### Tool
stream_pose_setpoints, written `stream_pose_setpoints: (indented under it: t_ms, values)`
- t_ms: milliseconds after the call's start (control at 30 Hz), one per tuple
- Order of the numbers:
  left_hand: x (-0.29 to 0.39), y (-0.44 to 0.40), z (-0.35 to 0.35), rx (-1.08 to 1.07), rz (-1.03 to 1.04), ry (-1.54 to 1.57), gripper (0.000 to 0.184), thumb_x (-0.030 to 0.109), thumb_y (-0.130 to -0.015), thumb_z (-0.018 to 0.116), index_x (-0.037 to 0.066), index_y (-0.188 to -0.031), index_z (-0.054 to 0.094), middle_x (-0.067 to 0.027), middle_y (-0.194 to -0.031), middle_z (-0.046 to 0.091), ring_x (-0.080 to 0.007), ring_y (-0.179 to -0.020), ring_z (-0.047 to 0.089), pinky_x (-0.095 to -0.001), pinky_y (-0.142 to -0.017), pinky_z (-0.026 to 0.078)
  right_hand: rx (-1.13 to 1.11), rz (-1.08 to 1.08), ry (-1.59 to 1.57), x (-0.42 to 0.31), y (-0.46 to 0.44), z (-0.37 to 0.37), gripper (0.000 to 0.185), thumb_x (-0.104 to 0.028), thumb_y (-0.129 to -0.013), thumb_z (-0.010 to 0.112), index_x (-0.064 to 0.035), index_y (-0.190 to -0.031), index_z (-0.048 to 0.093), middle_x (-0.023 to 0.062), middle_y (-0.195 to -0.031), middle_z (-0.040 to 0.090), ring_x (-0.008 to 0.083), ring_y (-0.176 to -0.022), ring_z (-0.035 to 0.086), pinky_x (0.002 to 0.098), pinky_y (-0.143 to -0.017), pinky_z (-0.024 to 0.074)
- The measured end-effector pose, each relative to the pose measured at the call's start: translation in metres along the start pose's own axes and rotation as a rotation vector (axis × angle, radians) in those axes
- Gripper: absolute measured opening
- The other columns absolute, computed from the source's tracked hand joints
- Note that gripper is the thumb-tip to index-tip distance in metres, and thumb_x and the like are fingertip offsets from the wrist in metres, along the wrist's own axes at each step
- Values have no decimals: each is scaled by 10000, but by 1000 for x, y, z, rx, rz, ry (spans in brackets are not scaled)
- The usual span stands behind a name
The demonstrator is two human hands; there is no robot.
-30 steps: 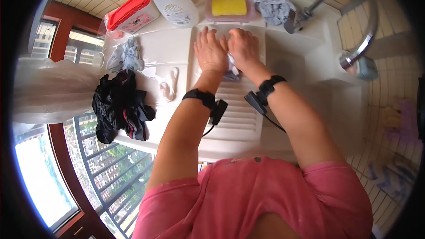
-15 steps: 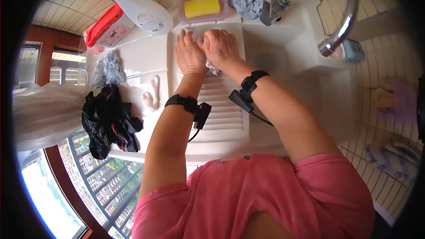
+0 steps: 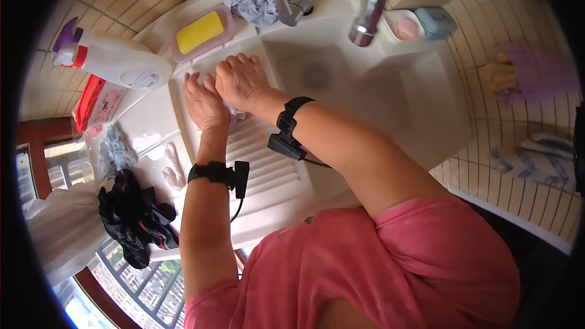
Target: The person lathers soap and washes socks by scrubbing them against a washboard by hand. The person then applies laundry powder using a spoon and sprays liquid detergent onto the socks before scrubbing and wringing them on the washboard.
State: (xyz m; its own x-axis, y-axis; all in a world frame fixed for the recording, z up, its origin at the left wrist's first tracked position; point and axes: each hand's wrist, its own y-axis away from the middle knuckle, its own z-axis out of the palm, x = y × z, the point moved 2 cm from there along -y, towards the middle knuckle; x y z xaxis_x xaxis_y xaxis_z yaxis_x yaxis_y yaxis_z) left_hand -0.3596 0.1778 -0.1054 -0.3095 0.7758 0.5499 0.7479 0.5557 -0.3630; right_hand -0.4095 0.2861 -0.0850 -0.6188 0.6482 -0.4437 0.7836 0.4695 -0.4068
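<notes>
Side by side, my hands press down at the upper end of the ribbed washboard (image 3: 265,158). My left hand (image 3: 206,105) lies fairly flat with its fingers stretched out. Against it, my right hand (image 3: 242,83) has its fingers curled over a pale cloth (image 3: 236,116). Only a small part of this cloth shows beneath the hands; the rest is hidden. Just beyond them a yellow sponge (image 3: 200,31) rests in a pinkish tray.
A grey cloth (image 3: 259,3) lies by the faucet (image 3: 365,18), beside the basin (image 3: 359,85). At left are a spray bottle (image 3: 122,61), a red-and-white pack (image 3: 97,102), a light blue cloth (image 3: 116,148) and black clothing (image 3: 137,216). Soap (image 3: 407,27) sits at the right rim.
The view has turned, so the sink and things around it appear rotated and shifted left. My hands stay together at the washboard's upper end, over the pale cloth.
</notes>
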Motion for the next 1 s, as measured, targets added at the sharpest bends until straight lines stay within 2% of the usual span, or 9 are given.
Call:
stream_pose_setpoints:
  t_ms: [100, 233, 300, 367, 433, 533, 700, 833, 1000]
  values:
    - [-20, 40, -21, -148, 356, 49, 312, 259, -1048, 487, -28, -1123, 583, -252, -1334, 575, -468, -1267, 512, -498, -1065, 419, 126, -178, -107, -3, 44, -26, 110, -232, -829, 640, -130, -823, 600, 55, -896, 645, 265, -930, 593, 439, -812, 399]
    - [22, 129, -79, -381, 295, 175, 371, 260, -1075, 407, -44, -1181, 591, -259, -1390, 549, -468, -1340, 467, -499, -1144, 350, -128, -341, -270, -12, 127, -59, 161, -186, -735, 702, -122, -822, 583, 36, -887, 599, 251, -895, 578, 426, -786, 394]
    - [11, 101, -55, -211, 406, 227, 327, 183, -1050, 451, -44, -1263, 550, -256, -1366, 558, -455, -1301, 504, -480, -1071, 426, -173, -336, -297, -3, 96, -45, 107, -212, -800, 637, -123, -840, 592, 50, -904, 622, 249, -913, 588, 421, -802, 414]
    - [7, 55, -36, -221, 124, 236, 332, 197, -1043, 471, -48, -1253, 552, -263, -1336, 566, -452, -1234, 541, -488, -1034, 443, -104, -276, -200, 0, 46, -16, 114, -224, -846, 595, -111, -851, 606, 73, -926, 644, 274, -939, 597, 430, -823, 423]
    - [-9, 14, -11, -10, 135, 109, 337, 224, -1043, 486, -53, -1216, 570, -277, -1310, 569, -447, -1193, 545, -496, -1044, 423, 75, -97, -184, -7, 9, -5, 98, -197, -826, 625, -105, -840, 594, 87, -914, 626, 312, -901, 590, 454, -786, 424]
    - [-16, 12, -10, -34, 89, -49, 332, 236, -1043, 488, -52, -1179, 583, -292, -1329, 552, -458, -1220, 517, -513, -1081, 382, 69, -47, -108, -7, 11, -10, 108, -188, -822, 637, -88, -841, 604, 97, -915, 622, 315, -896, 583, 460, -782, 421]
    - [21, 129, -77, -335, 321, 155, 358, 198, -1040, 452, -39, -1291, 548, -238, -1452, 505, -493, -1417, 360, -545, -1163, 304, -38, -417, -404, -2, 115, -60, 180, -141, -760, 696, -117, -886, 570, 67, -946, 566, 296, -921, 552, 467, -811, 404]
    - [4, 68, -35, -176, 311, 243, 446, 226, -1055, 456, 0, -1438, 420, -261, -1373, 556, -438, -1327, 485, -473, -1114, 386, -218, -250, -344, 4, 58, -19, 134, -208, -827, 672, -109, -886, 605, 85, -917, 634, 323, -958, 597, 498, -876, 423]
    - [-13, -4, -1, -7, -25, -13, 348, 229, -1002, 528, -60, -1181, 599, -304, -1335, 554, -461, -1244, 512, -521, -1060, 400, 47, 68, -67, -4, -4, 2, 229, -272, -888, 580, -77, -949, 682, 118, -946, 669, 332, -994, 608, 502, -871, 436]
